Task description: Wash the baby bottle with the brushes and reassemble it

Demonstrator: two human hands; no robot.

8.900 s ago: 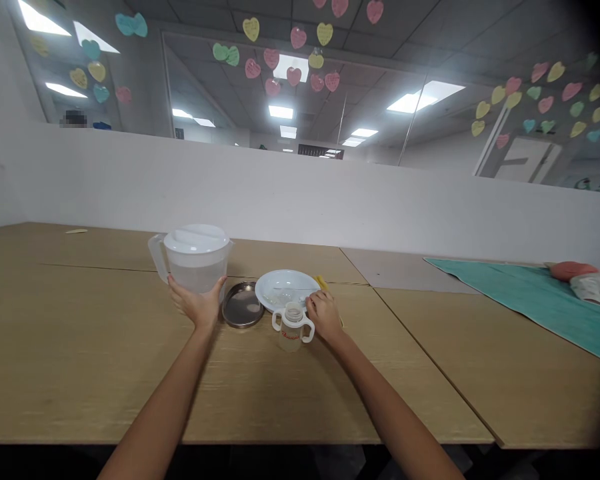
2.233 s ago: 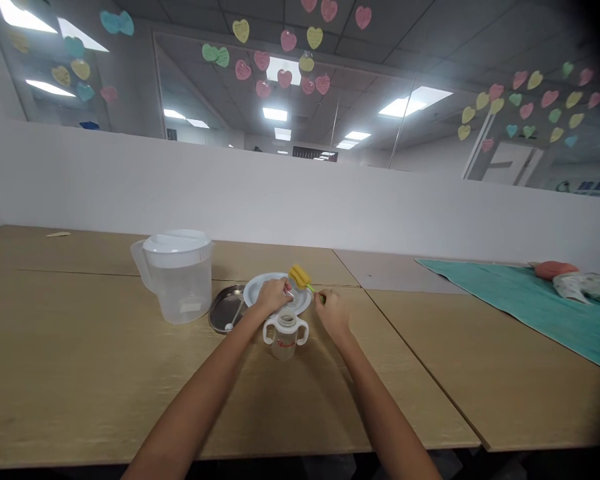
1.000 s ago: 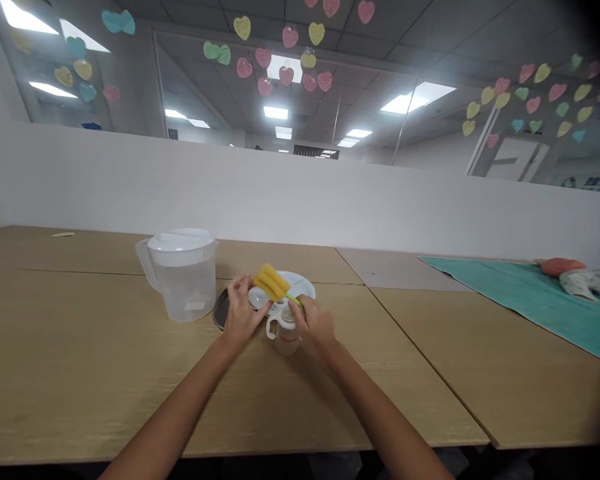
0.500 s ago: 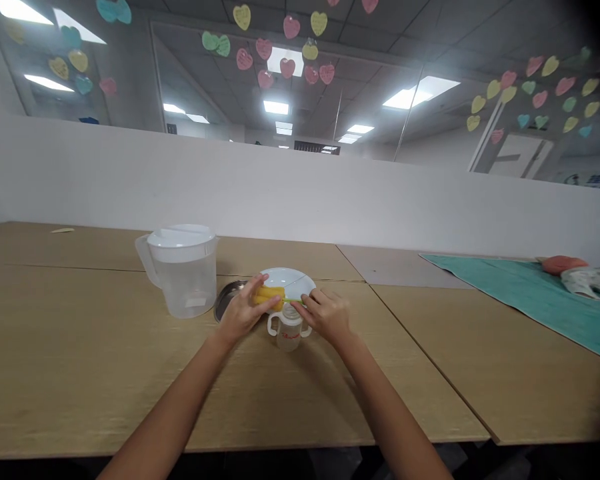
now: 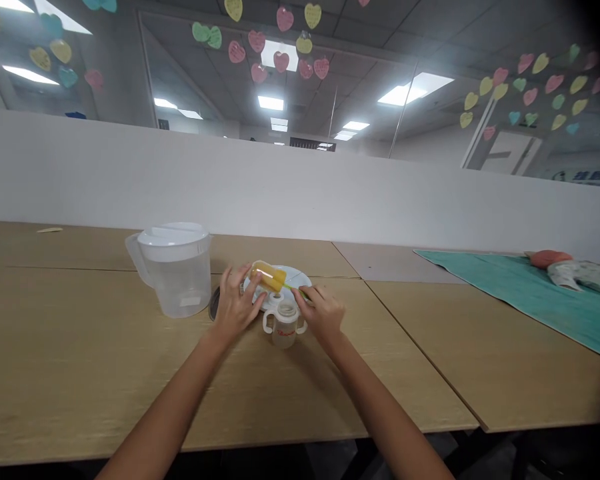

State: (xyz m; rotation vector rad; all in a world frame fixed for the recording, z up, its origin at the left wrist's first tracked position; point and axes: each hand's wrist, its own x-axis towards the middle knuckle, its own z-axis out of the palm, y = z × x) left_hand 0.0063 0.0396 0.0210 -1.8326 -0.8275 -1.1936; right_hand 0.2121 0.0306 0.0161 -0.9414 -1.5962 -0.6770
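Sponge brush (image 5: pixel 276 279), yellow head inside clear cap (image 5: pixel 258 268), held over left part of white plate (image 5: pixel 303 277). Left hand (image 5: pixel 234 303): grip closed round cap. Right hand (image 5: pixel 323 310): grip clamped on brush's green handle. Two-handled bottle (image 5: pixel 284 331) upright on counter (image 5: pixel 260 400), just near of plate. Lidded pitcher (image 5: pixel 183 283) stands left; dark tray (image 5: pixel 213 307) partly hidden behind left hand.

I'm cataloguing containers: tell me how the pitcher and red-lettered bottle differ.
The pitcher is larger than the red-lettered bottle. The pitcher wears a lid; the bottle's mouth is uncovered. The pitcher has one handle, the bottle two. Both stand upright on the table.
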